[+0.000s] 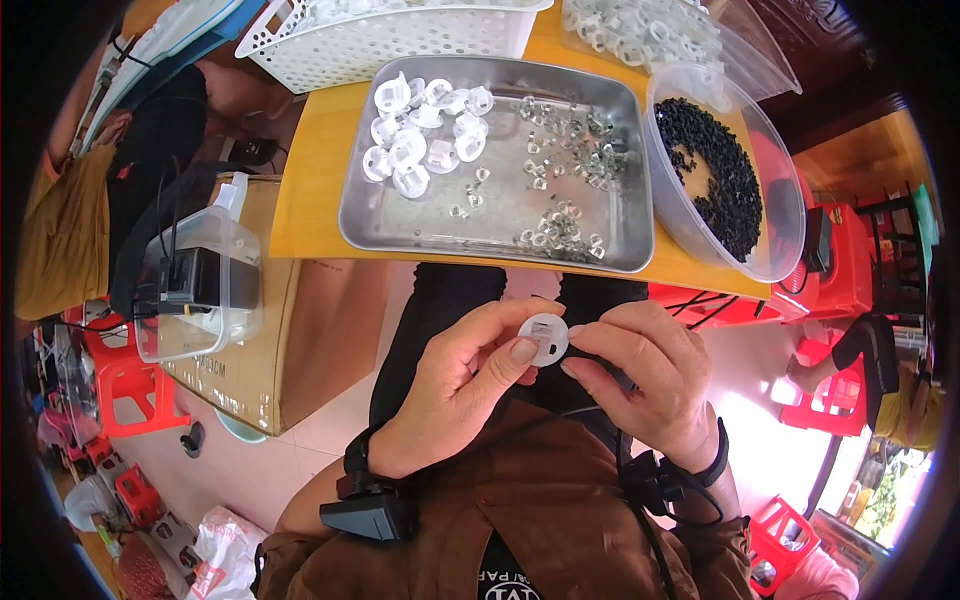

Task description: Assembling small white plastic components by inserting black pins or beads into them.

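Black wrist straps with black modules circle both my forearms, just above my brown shirt (560,490). My left hand (455,375) pinches a small round disc of translucent white plastic (541,342) between thumb and forefinger, in front of the near edge of the yellow wooden bench (318,185). A dark spot shows on the disc's face. My right hand (655,375) is curled at the disc's right rim, forefinger and thumb tips slightly parted; I cannot tell whether they press on it or carry something small.

To the left of the bench stands a brown cardboard box (330,325), and on it a clear plastic bin (246,280) with a black boxy device (195,277) inside.

Along the bench's near edge lies a shallow rectangular silver metal tray (395,218). Small clear faceted pieces (555,235) gather by the tray's near edge, toward the right corner, and more are scattered up its right side. White plastic caps (408,148) heap in the tray's far left corner. Against the bench's right edge is a round clear plastic tub (782,215) of tiny black pieces (735,205).

At the bench's far left corner sits a white perforated plastic basket (390,50); at the far right corner, translucent ring-shaped parts (640,35) fill a clear container.
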Available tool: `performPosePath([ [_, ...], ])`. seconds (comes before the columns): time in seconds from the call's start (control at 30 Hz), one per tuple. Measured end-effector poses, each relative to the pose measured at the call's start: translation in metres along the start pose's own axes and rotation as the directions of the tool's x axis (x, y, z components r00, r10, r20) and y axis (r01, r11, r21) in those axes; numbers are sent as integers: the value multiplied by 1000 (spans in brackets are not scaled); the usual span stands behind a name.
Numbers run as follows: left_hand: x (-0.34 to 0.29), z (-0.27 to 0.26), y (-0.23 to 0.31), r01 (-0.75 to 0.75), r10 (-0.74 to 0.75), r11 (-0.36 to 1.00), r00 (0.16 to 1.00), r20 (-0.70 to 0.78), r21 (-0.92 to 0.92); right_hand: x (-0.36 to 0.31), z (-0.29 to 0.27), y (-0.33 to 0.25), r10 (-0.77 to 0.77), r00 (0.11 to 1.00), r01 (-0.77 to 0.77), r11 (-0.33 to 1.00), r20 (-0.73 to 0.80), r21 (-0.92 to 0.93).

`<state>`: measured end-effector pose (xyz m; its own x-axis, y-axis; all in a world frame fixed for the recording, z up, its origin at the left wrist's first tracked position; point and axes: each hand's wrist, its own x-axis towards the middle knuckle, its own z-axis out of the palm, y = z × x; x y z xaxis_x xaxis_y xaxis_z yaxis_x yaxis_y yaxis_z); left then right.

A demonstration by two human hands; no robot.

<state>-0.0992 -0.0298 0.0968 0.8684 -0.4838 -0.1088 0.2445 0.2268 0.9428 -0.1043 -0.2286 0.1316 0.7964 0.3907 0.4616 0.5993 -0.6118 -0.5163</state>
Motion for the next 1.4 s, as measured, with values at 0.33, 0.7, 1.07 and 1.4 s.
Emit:
performPosePath([
  [0.33, 0, 2, 1, -54, 51, 992, 998, 32, 111, 3, 8, 3, -157, 987, 155, 986, -21, -69],
  [0.7, 5, -3, 8, -269, 252, 869, 963, 94, 415, 3, 2, -8, -272, 956, 292, 920, 111, -262],
  [1.07, 2, 2, -10, 68, -74, 994, 995, -70, -86, -4, 9, 5, -47, 999, 46, 997, -25, -59],
  [1.4, 2, -2, -7, 192, -218, 945, 973, -74, -265, -5, 14, 6, 72, 997, -72, 997, -24, 12],
])
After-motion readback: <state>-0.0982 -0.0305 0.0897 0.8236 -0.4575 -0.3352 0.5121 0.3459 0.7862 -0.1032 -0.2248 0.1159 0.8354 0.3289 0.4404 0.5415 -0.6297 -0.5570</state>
